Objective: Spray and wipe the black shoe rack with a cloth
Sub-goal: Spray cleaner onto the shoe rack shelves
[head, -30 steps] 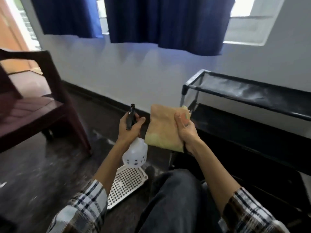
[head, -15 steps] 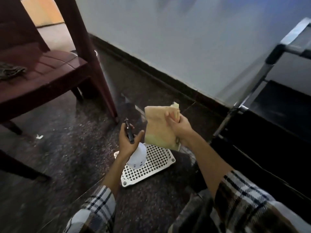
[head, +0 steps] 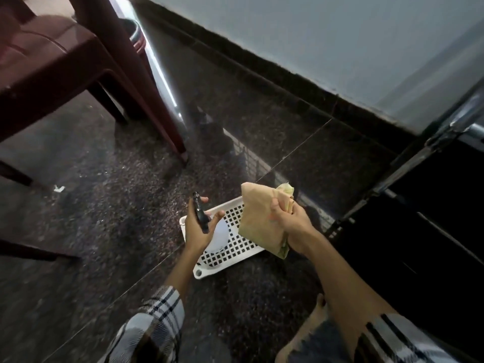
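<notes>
The black shoe rack (head: 429,205) stands at the right edge of the view, against the wall, its shelves running away along the wall; only its near corner post and dark shelves show. It lies to the right of both hands, so the right hand (head: 293,226) is the nearer. That hand is clenched around a folded tan cloth (head: 259,213), held up just left of the rack's post. Further left of the rack, the left hand (head: 197,226) grasps a white spray bottle (head: 217,235) by its black nozzle head, above a white perforated tray (head: 235,247) on the floor. The spraying likely needs the bottle swung rightward to the rack.
</notes>
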Tool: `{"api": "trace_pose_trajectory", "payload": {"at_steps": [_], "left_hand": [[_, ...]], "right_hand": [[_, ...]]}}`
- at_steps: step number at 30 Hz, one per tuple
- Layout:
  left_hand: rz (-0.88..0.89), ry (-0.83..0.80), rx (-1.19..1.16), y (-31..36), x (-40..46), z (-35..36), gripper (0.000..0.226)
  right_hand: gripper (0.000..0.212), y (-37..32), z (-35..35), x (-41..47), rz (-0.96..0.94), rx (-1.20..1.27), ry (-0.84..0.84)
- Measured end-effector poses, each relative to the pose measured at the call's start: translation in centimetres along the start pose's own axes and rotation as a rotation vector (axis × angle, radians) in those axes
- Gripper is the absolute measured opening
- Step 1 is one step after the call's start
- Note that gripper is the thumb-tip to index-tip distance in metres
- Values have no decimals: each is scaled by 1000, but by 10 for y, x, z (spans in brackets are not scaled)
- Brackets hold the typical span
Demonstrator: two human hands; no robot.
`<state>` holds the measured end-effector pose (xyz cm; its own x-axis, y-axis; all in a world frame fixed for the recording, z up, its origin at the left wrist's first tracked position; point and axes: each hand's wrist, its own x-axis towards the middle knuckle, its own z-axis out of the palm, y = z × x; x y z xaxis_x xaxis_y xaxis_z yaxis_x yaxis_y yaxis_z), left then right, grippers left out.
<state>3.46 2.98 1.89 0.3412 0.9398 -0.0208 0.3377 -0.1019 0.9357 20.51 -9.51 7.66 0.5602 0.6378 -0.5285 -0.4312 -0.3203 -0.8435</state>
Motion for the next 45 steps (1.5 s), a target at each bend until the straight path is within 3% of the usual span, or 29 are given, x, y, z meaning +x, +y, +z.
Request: {"api": "trace_pose_trajectory", "payload": {"at_steps": [10,16,24,29,34,45], "left_hand": [[21,102,151,-17,-12,-6,24],[-13,264,208,-18,-49,1,25],[-52,230,200,-13,-89,3,34],[34,194,95,-9,-103,1,32],[-12,173,-82,-11,-111,1,40],[-14,190,-94,-13,-91,-6,32]], "right_hand": [[28,18,4,4,32,54,-9],[33,12,10,-3,8,70,-60],[22,12,17,-10,11,28,-85],[9,8,18,-16,17,-9,-103],[18,10,16,-22,28,-41,-129],[23,7,15,-27,68,-42,-134]]}}
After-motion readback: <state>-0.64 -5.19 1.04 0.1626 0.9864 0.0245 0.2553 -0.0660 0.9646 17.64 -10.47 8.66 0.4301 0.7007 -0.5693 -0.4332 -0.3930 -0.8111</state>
